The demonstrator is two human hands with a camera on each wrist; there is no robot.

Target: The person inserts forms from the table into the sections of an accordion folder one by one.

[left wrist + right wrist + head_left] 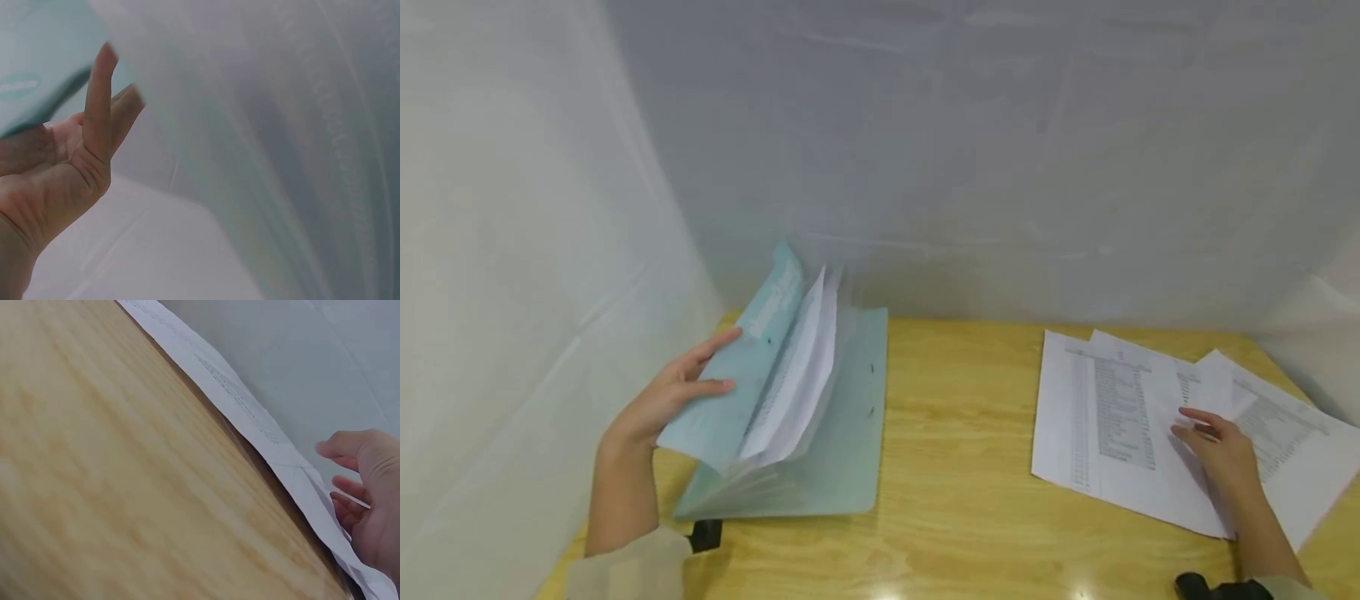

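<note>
Folder [790,400], pale blue-green, expanding type, lies at the left of the wooden table [955,467], front cover raised and pockets fanned. White printed sheets stand up between the dividers; the back panel lies flat on the wood.

Left hand [666,396]: I see it propping the front cover open, thumb and fingers nearly straight against the flap, not curled round it. My left wrist view confirms extended fingers against the teal cover.

Right hand [1221,446]: well apart from the folder, resting on loose printed papers [1112,417] at the table's right. Fingers lie spread and relaxed on the top sheet; I see no pinch, nothing lifted. My right wrist view shows fingertips [340,447] at the overlapping paper edges.

Step in hand, as I judge it: folder held open while a sheet is being picked out on the right for filing.

Next move, as I judge it: calls for separating a single sheet from the overlapped spread without dragging its neighbours, then carrying it across to an open pocket while the cover is kept up.

Papers: several sheets, fanned and overlapping, bearing dense columns of small print; text too small to read.

Surround: white translucent sheeting [925,167] on the back and sides.
</note>
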